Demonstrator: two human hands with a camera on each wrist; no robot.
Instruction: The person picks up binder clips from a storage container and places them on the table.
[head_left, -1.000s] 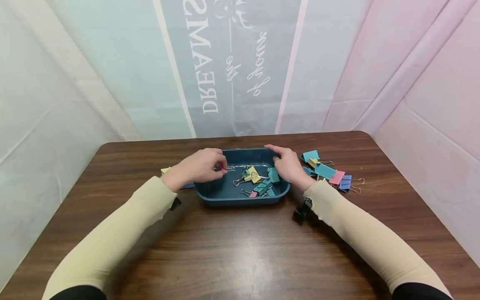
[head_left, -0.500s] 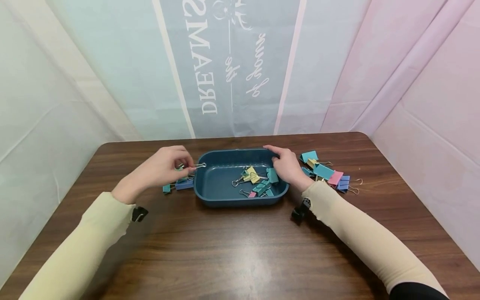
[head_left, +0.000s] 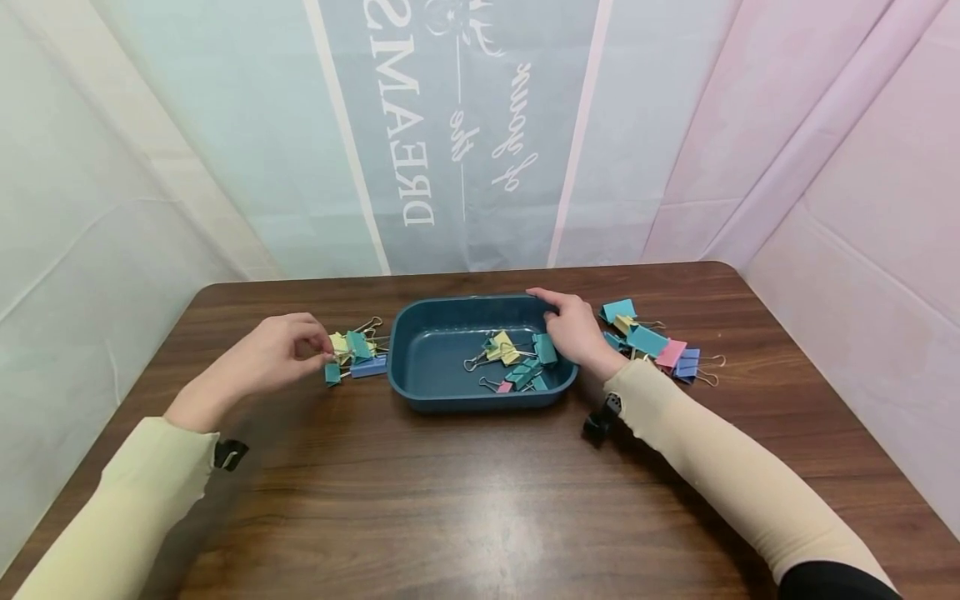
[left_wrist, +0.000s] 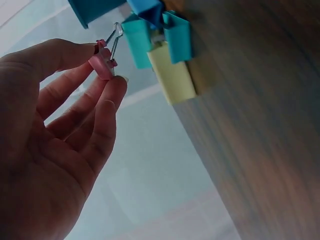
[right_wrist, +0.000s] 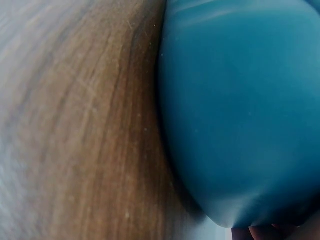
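My left hand (head_left: 273, 354) is at the left of a small pile of binder clips (head_left: 362, 348). Between its thumb and fingertips it pinches a small pink binder clip (left_wrist: 102, 65), whose wire handles point toward the pile in the left wrist view. A dark blue tray (head_left: 480, 402) stands mid-table with several green, yellow and pink binder clips (head_left: 506, 350) in its right half. My right hand (head_left: 581, 337) grips the tray's right end, its thumb at the inner side. In the right wrist view the tray's outer wall (right_wrist: 245, 110) hides most of that hand.
Right of the tray lies another pile of binder clips (head_left: 648, 340), turquoise, yellow, pink and blue, close to my right wrist. The left pile sits against the tray's left end. Printed cloth (head_left: 480, 125) hangs behind the wooden table (head_left: 450, 500).
My left hand has moved left from over the tray, past its rim, to the far side of the left pile, carrying the pink clip. The right hand and tray stay nearly still.
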